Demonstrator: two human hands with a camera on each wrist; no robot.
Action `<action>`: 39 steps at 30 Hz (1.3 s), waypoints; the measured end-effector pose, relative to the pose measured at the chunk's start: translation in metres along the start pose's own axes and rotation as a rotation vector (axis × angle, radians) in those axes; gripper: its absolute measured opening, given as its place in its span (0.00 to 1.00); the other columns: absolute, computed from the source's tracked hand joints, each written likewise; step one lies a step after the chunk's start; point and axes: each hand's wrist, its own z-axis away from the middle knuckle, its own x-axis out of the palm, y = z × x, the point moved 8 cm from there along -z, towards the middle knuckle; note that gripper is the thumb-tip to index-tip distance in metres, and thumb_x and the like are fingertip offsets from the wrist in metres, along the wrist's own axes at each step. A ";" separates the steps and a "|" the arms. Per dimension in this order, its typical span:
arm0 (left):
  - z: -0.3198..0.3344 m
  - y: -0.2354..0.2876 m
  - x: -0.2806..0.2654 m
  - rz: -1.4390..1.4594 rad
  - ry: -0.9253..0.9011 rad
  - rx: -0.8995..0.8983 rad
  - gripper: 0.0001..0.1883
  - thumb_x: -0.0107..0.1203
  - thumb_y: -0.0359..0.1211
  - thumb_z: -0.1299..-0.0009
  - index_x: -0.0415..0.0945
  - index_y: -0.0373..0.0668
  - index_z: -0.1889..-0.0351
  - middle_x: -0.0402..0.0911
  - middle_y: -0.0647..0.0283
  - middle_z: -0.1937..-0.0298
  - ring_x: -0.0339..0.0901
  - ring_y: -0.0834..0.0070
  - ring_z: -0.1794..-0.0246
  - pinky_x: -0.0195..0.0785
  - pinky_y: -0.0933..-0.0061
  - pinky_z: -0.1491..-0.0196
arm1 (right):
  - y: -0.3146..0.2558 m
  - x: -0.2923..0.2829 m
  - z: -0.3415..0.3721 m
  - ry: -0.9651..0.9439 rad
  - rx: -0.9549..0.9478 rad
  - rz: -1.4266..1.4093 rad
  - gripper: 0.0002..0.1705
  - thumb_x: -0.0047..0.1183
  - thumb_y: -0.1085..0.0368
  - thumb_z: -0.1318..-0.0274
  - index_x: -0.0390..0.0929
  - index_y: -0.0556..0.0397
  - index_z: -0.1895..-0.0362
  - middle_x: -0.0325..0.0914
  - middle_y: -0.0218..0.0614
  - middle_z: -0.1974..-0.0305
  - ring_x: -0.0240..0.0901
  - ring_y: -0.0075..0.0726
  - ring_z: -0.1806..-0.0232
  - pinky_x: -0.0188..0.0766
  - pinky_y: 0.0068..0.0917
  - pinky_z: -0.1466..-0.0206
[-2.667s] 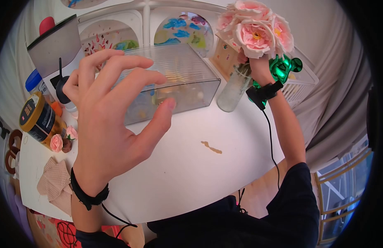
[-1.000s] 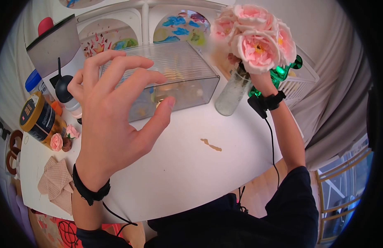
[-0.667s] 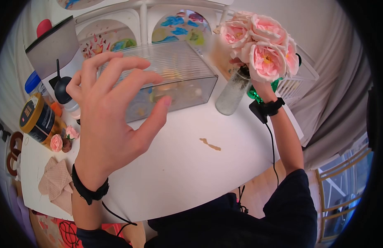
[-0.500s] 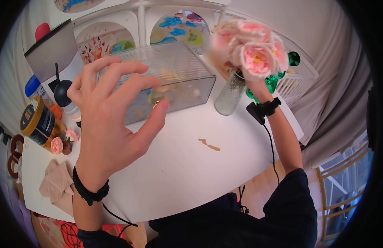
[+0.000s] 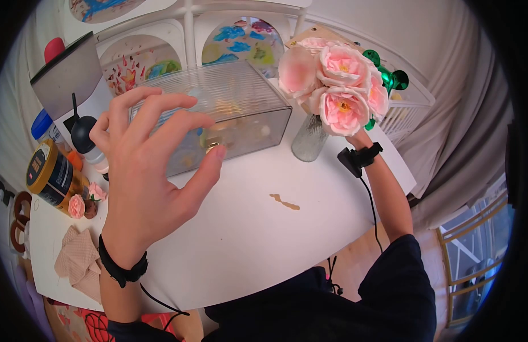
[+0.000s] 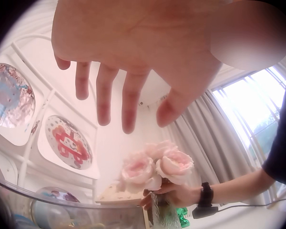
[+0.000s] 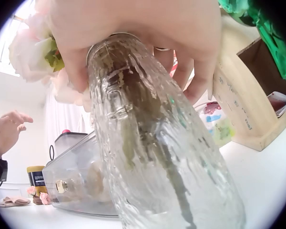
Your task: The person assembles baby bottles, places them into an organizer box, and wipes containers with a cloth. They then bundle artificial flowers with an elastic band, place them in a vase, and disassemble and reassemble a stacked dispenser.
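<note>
My right hand [image 7: 138,24] holds a bunch of pink roses [image 5: 345,105] close under the blooms, right at the mouth of a textured glass vase [image 7: 157,138]. Dark stems show inside the glass. In the head view the blooms cover most of that hand; the left wrist view shows its fingers [image 6: 147,199] beside the stems, above the vase. My left hand [image 5: 152,165] hovers over the table at left with fingers spread and bent, thumb apart, holding nothing. Behind it stands a clear lidded box [image 5: 252,128] with a gold clasp [image 7: 61,186].
On the left stand a gold-lidded jar [image 5: 53,174], a black blower bulb [image 5: 84,134], small pink roses [image 5: 77,206] and a beige cloth [image 5: 78,256]. Behind the vase are a wooden box [image 7: 243,90], a shiny green object [image 5: 392,78] and a white basket [image 5: 409,114]. A brown mark [image 5: 285,202] lies on the white tabletop.
The right hand and the roses have come down towards the vase, and the blooms now sit lower and further left. The left hand keeps its pose; the whole head view has shifted slightly.
</note>
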 end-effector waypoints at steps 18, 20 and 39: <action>-0.004 -0.011 -0.021 -0.077 0.014 -0.088 0.14 0.69 0.34 0.34 0.87 0.47 0.50 0.85 0.64 0.39 0.72 0.59 0.31 0.52 0.55 0.27 | 0.052 0.030 -0.014 0.030 0.077 0.108 0.30 0.70 0.60 0.41 0.80 0.54 0.36 0.83 0.46 0.38 0.79 0.50 0.34 0.74 0.43 0.29; -0.004 -0.019 -0.034 -0.114 -0.006 -0.117 0.14 0.70 0.34 0.32 0.86 0.44 0.49 0.86 0.61 0.42 0.75 0.60 0.35 0.60 0.60 0.30 | 0.060 0.034 -0.018 0.049 -0.035 0.219 0.30 0.66 0.62 0.40 0.78 0.55 0.34 0.82 0.47 0.37 0.77 0.52 0.33 0.71 0.45 0.26; 0.049 -0.195 -0.033 -0.387 0.056 -0.664 0.41 0.69 0.53 0.31 0.74 0.31 0.31 0.86 0.39 0.45 0.83 0.52 0.46 0.78 0.56 0.46 | 0.154 0.046 -0.024 0.130 0.071 0.403 0.13 0.60 0.66 0.40 0.83 0.58 0.53 0.85 0.54 0.55 0.84 0.60 0.49 0.80 0.53 0.43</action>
